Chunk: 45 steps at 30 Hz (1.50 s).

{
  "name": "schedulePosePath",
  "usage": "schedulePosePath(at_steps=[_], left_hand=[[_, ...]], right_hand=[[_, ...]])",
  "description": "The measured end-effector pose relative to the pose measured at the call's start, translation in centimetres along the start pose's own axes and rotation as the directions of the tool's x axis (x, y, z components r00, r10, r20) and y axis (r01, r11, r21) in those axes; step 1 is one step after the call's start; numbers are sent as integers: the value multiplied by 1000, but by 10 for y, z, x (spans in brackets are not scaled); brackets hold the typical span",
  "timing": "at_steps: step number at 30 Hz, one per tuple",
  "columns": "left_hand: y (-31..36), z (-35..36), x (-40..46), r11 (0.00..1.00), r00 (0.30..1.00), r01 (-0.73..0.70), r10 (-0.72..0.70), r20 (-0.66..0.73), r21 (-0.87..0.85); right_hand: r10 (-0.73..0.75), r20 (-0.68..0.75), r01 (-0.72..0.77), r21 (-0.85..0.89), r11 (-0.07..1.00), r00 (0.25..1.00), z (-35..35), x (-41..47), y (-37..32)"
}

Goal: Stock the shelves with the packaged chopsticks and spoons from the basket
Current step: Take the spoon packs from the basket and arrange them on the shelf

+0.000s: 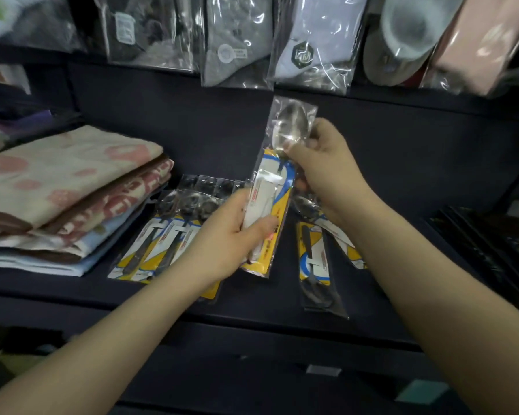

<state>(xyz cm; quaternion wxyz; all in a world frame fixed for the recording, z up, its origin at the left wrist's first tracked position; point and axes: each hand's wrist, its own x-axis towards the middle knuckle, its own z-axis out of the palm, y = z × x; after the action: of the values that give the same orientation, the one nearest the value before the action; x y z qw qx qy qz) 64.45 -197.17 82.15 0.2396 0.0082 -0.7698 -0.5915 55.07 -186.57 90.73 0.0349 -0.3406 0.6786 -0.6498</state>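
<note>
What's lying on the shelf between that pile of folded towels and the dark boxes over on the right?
In the head view, packaged spoons lie there on the dark shelf, more further right. Both hands hold another spoon pack above them.

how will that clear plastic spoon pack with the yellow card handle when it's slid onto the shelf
The clear plastic spoon pack with the yellow card probably stays fairly stiff, since a metal spoon runs its length. Its glossy film looks slippery, so it may slide over the packs lying on the dark shelf.
</note>
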Motion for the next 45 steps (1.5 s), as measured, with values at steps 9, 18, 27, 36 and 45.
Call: schedulePosePath(at_steps=[9,18,27,36,45], left_hand=[[-8,-30,-41,774,988,-59,-47,150,630],[-29,-60,-54,557,902,-283,-122,414,781],[-33,-62,-54,542,859,-311,-191,475,780],[-27,-60,-44,454,846,-385,-175,504,804],[-25,-55,-33,398,862,-391,-158,481,830]], right_hand=[[443,68,-413,-257,874,894,32,11,84],[512,-24,-490,-333,806,859,47,14,100],[531,-102,-537,-276,797,841,59,26,101],[268,-126,-263,-779,570,955,48,15,81],[433,-164,-301,-914,271,886,-21,-42,66]])
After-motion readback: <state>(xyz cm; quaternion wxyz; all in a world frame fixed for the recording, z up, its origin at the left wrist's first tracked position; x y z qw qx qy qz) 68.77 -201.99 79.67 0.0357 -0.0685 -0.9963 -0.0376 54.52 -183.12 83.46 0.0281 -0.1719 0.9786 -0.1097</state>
